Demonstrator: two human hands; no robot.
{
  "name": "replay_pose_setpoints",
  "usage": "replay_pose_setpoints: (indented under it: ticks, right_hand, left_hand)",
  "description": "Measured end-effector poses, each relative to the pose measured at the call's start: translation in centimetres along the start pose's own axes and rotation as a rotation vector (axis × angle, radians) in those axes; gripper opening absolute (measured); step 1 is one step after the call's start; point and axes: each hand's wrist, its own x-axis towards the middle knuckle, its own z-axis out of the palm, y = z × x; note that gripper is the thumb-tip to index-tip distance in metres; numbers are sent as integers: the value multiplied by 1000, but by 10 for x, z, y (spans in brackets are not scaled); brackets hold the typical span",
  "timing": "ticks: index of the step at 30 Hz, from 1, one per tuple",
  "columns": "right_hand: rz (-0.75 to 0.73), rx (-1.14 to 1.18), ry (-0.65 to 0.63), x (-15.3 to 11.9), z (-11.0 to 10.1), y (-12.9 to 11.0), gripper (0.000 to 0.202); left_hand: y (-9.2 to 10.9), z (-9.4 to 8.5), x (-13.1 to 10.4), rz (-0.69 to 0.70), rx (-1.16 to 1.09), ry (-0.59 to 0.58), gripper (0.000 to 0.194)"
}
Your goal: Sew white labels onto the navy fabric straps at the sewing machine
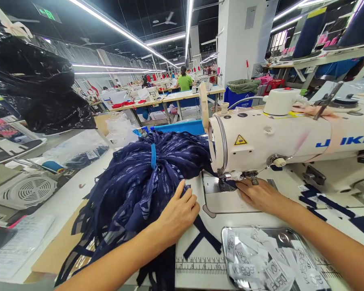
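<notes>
2 hands at a sewing machine, navy cloth piled alongside

Across the white table [204,251], the sewing machine [291,137] fills the right side. The big pile of navy cloth [130,182] lies left of its needle, cinched by a blue band [153,156]. A metal tray [280,235] of printed labels [244,258] sits in front. The left hand [182,212] is at the pile's near right side, fingers curled; I cannot tell whether it grips. The right hand [259,196] has its fingertips on a small navy strip [231,183] beside the needle; pinching or pressing, I cannot tell.
</notes>
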Motion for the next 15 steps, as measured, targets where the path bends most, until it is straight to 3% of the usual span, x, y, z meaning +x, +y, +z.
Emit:
replay_pose_setpoints:
  ticks: [4,8,15]
  right_hand:
    - [38,54,-39,5,-5,0,24]
    - [80,207,-161,4,-21,7,26]
    - [208,529,-127,-46,-69,18,16]
  left_hand:
    - [6,-3,-6,81,-107,71,17]
    - [16,2,16,110,-249,138,19]
    - [32,28,67,-126,-674,201,22]
